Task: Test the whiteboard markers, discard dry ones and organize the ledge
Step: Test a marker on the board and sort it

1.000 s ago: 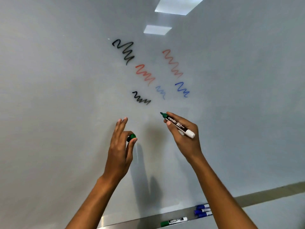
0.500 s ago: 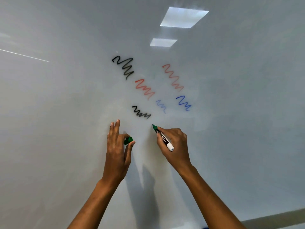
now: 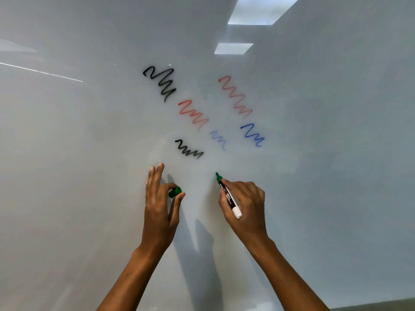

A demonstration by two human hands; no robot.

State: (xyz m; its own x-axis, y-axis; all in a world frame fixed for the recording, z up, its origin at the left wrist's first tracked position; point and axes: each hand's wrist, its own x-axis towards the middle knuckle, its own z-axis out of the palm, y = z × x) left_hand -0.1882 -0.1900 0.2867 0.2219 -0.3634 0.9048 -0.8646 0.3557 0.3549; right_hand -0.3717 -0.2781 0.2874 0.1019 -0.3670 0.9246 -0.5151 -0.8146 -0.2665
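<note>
Whiteboard (image 3: 89,153): glossy pale grey-white, with two bright bluish-white rectangular light reflections (image 3: 258,12) at the upper right of the frame. Zigzag test scribbles at centre: large black scribble (image 3: 160,83), uppermost left; small black scribble (image 3: 188,149), lowest; saturated red scribble (image 3: 193,113), between the two black ones; fainter, washed-out red scribble (image 3: 235,95), upper right; pale blue scribble (image 3: 218,140); strong blue scribble (image 3: 252,134), to its right. Marker (image 3: 228,195), lower centre: green tip and collar, black label band with white lettering, white rear end. Cap (image 3: 175,192), to its left: green.
</note>
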